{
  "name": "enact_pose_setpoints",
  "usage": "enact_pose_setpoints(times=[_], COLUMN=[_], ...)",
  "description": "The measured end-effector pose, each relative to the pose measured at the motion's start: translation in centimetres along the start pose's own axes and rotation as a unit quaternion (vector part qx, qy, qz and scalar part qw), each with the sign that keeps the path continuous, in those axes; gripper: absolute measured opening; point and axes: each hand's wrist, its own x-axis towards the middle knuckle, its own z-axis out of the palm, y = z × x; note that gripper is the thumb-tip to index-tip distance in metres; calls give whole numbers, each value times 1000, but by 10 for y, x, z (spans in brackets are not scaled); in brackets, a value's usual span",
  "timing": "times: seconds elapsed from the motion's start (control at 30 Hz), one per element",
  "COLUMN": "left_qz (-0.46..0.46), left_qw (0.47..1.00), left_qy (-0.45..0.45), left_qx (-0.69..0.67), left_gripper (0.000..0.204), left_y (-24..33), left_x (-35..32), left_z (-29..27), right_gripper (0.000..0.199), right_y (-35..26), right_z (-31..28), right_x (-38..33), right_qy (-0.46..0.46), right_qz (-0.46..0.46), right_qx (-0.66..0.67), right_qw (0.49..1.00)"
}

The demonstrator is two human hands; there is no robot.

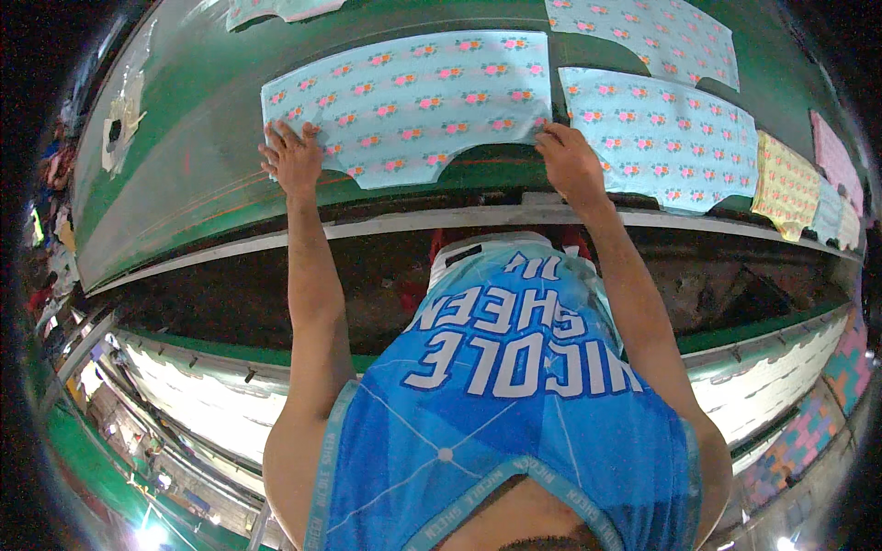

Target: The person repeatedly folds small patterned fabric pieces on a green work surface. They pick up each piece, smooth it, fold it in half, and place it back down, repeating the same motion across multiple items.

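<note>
A light blue cut fabric piece (404, 101) with rows of pink and orange flowers lies spread on a green table in front of me. Its near edge has curved cut-outs. My left hand (294, 161) is open, fingers spread and resting on the piece's near left corner. At the near right corner, the fingers of my right hand (571, 163) are closed in a pinch on the fabric edge. Just right of that hand lies a matching blue floral piece (666, 138), with a narrow gap between the two.
Beyond it is another blue floral piece (652, 37). Farther right lie a yellow printed piece (785, 188) and a pink one (834, 161). A pale patch with a dark spot (118, 133) is at the table's left. The table's pale front rail (395, 223) runs before my body.
</note>
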Motion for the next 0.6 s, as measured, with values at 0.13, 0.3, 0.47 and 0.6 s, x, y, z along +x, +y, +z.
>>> enact_pose_setpoints(times=[0.13,0.3,0.47,0.6], left_qz=[52,337,406,393], left_qw=[996,926,898,909], left_qy=[72,-14,-123,-107], left_qx=[-6,-168,-120,-88], left_gripper=[80,71,80,85], left_y=[42,182,274,283], left_x=[-18,-99,-144,-166], left_z=[-12,-36,-47,-28], right_gripper=[17,13,19,15], right_y=[16,25,38,49], right_z=[-6,-17,-32,-53], right_x=[19,34,41,24], right_qy=[12,-78,-114,-84], right_qz=[-60,-81,-170,-235], right_qx=[5,-10,14,12], right_qw=[998,994,979,968])
